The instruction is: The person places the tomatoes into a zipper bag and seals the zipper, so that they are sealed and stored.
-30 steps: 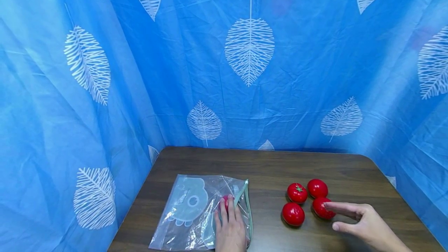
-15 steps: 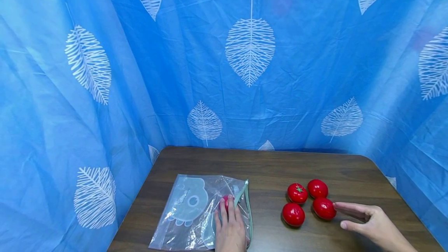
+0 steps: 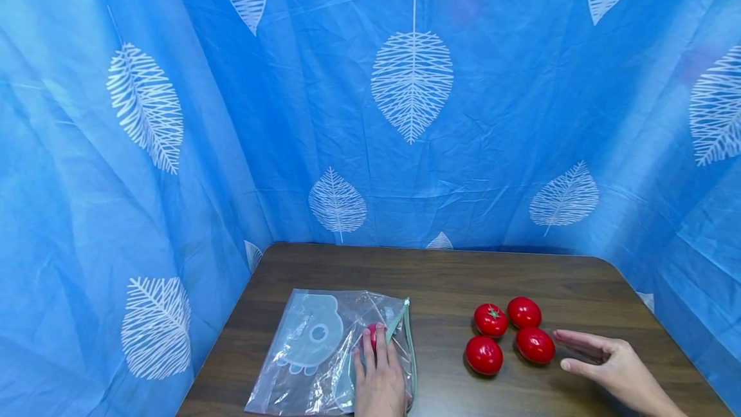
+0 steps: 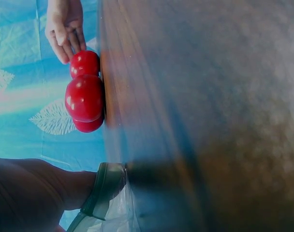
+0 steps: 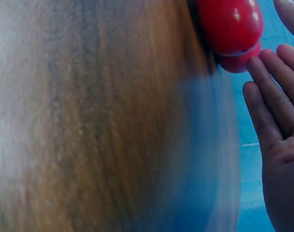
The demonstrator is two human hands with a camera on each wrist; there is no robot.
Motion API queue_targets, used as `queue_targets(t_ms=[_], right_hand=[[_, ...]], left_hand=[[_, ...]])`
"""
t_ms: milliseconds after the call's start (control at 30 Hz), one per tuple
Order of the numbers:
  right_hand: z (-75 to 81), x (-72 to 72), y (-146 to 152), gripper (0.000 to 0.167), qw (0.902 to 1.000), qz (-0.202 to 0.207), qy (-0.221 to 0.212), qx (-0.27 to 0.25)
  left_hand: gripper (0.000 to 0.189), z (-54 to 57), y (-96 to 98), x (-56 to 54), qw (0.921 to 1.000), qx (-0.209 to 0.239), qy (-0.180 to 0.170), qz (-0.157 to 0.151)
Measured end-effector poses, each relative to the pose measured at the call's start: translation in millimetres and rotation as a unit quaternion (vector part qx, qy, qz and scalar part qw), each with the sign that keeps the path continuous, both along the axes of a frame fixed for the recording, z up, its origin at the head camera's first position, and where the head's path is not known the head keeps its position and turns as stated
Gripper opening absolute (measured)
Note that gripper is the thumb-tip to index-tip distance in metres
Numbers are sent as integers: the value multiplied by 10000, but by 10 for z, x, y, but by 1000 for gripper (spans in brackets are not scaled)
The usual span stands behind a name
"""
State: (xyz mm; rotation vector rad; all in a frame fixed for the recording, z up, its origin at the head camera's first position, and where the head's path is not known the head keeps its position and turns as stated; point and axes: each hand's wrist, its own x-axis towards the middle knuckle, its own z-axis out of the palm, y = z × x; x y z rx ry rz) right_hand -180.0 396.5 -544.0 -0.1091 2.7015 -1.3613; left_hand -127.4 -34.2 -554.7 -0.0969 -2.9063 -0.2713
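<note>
In the head view my left hand [image 3: 381,386] lies on a clear zip bag [image 3: 315,391] at its open right end. Its fingers stretch over the plastic and over a red tomato [image 3: 373,333] inside. The thumb [image 4: 79,186] passes behind the bag's green zip edge [image 4: 101,191] in the left wrist view, holding the mouth apart. My right hand [image 3: 616,369] is held with straight fingers and thumb spread, just right of the nearest loose tomato [image 3: 535,345]. Nothing is between its fingers.
Other loose tomatoes form a tight group right of the bag: one with a green calyx [image 3: 491,320], one in front [image 3: 484,355], one behind [image 3: 524,311]. A dark wooden table [image 3: 440,275] carries everything. Blue leaf-print cloth [image 3: 278,114] surrounds it.
My right hand has drawn off to the right, from overlapping the nearest tomato to a small gap beside it. My left hand and the bag have stayed put.
</note>
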Motion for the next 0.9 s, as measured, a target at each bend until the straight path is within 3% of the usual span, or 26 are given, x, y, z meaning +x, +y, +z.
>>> queue_targets(t_ms=[367,533,900], right_hand=[[-101,-98,-61,70,9997,-67,-205,66],[-101,-129,-84,75,9991,-93,-407,0],[-164,-192,-117,73,9994,-84,-326,-96]], left_hand=[[107,27,-1,-13,9993,155,-338,-11],[107,26,-5,-10,9994,164,-316,-24],[107,31,-3,-25,9978,241,-610,-22]])
